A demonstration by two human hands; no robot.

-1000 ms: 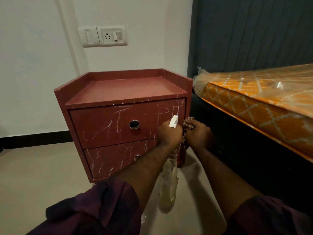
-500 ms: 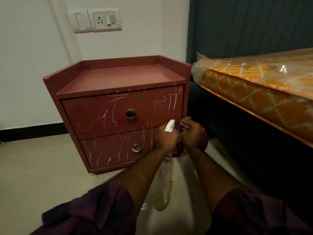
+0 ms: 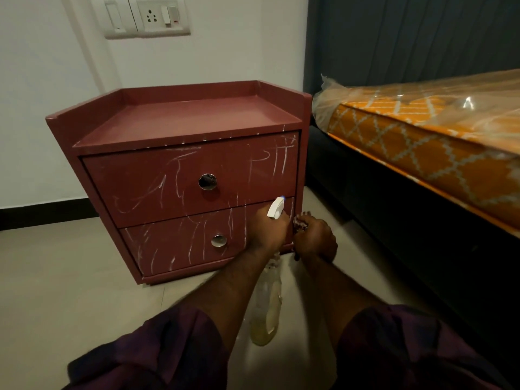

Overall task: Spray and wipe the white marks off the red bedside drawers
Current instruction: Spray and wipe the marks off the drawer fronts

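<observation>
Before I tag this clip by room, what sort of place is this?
Most likely a bedroom: a plastic-wrapped mattress, red bedside drawers standing beside it against the wall, and a dark curtain behind.

Both forearms reaching forward side by side, left hand (image 3: 268,229) gripping the neck of the spray bottle (image 3: 266,305), right hand (image 3: 315,239) clutching a bunched cloth (image 3: 301,220), hands sitting just beside each other

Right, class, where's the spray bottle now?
Head view, centre: the left hand grips the spray bottle, nozzle at the right end of the lower drawer, beside the right hand clutching the cloth.
</observation>
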